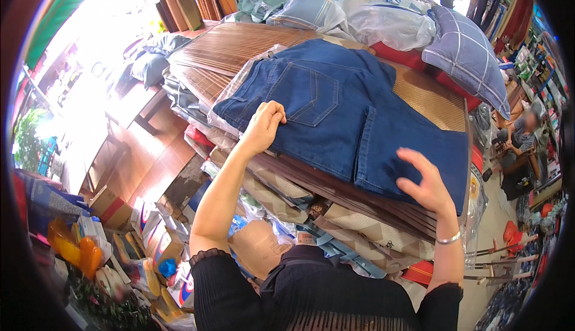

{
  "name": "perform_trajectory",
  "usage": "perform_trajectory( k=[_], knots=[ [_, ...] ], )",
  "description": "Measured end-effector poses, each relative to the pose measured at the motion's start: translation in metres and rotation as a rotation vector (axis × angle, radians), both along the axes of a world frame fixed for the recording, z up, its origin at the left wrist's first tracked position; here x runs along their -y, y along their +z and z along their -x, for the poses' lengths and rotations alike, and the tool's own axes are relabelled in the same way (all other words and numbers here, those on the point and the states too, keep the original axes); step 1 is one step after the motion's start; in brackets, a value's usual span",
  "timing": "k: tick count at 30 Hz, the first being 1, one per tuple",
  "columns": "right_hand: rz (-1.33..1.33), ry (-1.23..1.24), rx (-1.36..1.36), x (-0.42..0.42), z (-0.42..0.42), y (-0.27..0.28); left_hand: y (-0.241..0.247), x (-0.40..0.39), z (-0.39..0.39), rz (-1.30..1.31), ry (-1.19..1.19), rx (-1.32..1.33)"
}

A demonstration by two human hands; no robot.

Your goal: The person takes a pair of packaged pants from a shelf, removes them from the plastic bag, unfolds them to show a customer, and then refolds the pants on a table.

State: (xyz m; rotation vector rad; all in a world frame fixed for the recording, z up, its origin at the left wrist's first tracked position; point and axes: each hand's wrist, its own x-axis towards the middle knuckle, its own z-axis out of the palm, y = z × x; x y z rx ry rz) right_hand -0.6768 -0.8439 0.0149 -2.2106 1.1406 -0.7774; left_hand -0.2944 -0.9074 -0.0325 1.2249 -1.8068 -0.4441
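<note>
A pair of blue denim jeans (332,93) lies spread on a stack of woven mats, its stitched back pocket facing up and one leg folded. My left hand (266,122) is at the near waist edge of the jeans with its fingers curled; whether cloth is pinched in them cannot be told. My right hand (422,180), with a silver bangle on the wrist, is over the leg at the right, thumb and fingers apart and holding nothing. Clear plastic film (224,126) shows under the waist end.
Plaid pillows (467,54) and a plastic-wrapped bundle (386,14) line the far side of the mat stack (215,39). Cardboard boxes (110,205) and slippers crowd the floor at left. A seated person (523,129) is at the far right, near packed shelves.
</note>
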Motion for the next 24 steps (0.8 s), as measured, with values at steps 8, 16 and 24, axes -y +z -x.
perform_trajectory(
  k=[8, 16, 24],
  knots=[
    [0.421, 0.274, -0.238, 0.099, -0.186, -0.031, 0.002, 0.003, -0.003, 0.064, -0.011, 0.134],
    [0.430, 0.190, -0.335, 0.104, -0.203, -0.052, -0.003, -0.009, -0.061, 0.060, 0.172, 0.294],
    [0.453, 0.186, -0.330, 0.102, -0.204, -0.052, 0.019, -0.003, -0.037, 0.002, 0.192, 0.600]
  ],
)
